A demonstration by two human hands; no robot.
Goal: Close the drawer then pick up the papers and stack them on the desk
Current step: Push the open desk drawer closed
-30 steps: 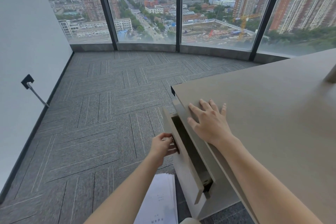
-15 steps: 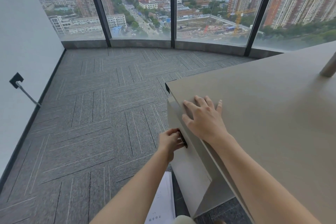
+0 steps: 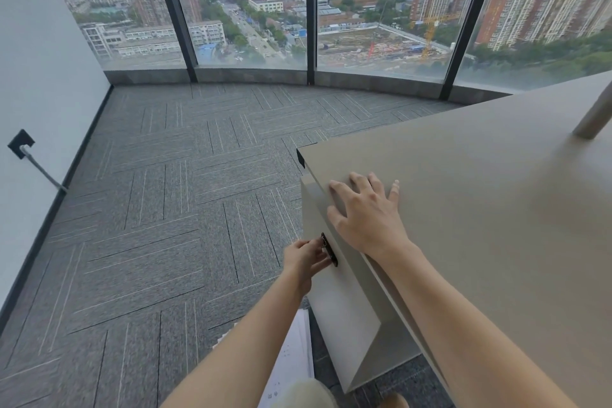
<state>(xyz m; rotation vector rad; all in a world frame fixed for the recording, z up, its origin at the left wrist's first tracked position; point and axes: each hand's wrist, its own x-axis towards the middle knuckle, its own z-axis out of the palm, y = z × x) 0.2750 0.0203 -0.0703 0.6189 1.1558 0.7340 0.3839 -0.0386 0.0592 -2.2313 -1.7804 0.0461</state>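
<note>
The beige drawer front (image 3: 334, 295) sits flush with the cabinet under the desk (image 3: 496, 195), with no gap showing. My left hand (image 3: 306, 258) curls its fingers on the small dark drawer handle (image 3: 329, 250). My right hand (image 3: 367, 215) lies flat with spread fingers on the desk's near corner, holding nothing. White printed papers (image 3: 293, 358) lie on the carpet below the drawer, partly hidden by my left forearm.
Grey carpet tiles (image 3: 172, 225) cover the floor to the left. Floor-to-ceiling windows (image 3: 251, 7) run along the far side. A white wall (image 3: 39, 83) on the left carries a dark socket with a cable (image 3: 21, 144). A grey post (image 3: 594, 116) stands on the desk.
The drawer, open a second ago, has been pushed in by my left hand and is now flush. My right hand stayed flat on the desk.
</note>
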